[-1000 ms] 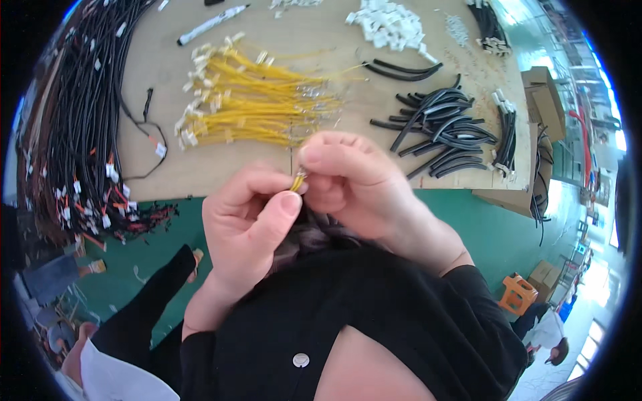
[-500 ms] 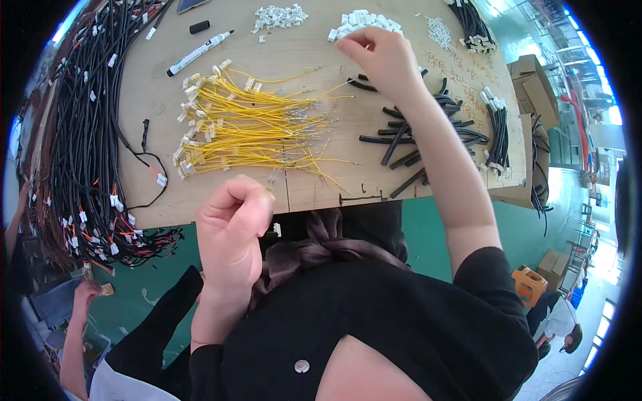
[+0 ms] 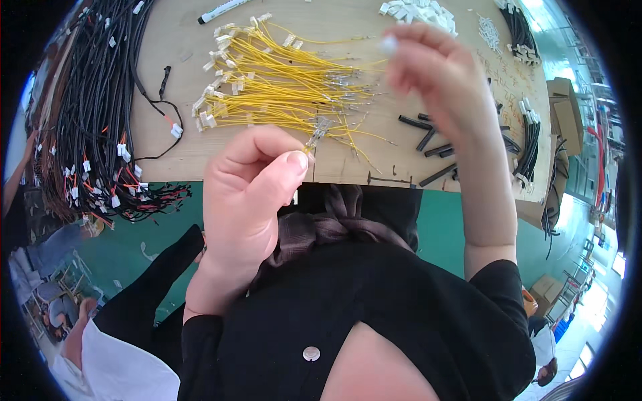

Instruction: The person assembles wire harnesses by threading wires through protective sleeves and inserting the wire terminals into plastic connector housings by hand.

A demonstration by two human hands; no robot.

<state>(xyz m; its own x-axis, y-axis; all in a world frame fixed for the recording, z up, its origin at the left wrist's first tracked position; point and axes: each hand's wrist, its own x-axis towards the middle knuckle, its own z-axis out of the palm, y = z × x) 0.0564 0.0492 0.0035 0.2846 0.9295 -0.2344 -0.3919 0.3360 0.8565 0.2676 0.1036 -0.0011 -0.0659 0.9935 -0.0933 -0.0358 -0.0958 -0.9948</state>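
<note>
My left hand [image 3: 247, 180] is closed in a pinch just off the table's front edge. From its fingertips stick out the metal terminals [image 3: 319, 129] of yellow wire; most of that wire is hidden by the hand. My right hand [image 3: 445, 83], smeared by motion, is raised over the right part of the table, its fingers closed on a small white connector housing [image 3: 389, 45]. Between the hands and beyond lies a spread bundle of yellow wires [image 3: 281, 77], white connectors at their left ends and bare metal terminals at their right.
At the back is a heap of white connector housings [image 3: 421, 15], with small white pieces [image 3: 489, 33] beside it. Black tubes [image 3: 438, 175] lie under my right forearm. Black cable bundles [image 3: 87, 100] hang over the left side. A marker [image 3: 223, 11] lies at the far edge of view.
My right hand has come away from the white heap, now with a white housing at its fingertips. The terminals in my left hand show more clearly. The whole view has shifted.
</note>
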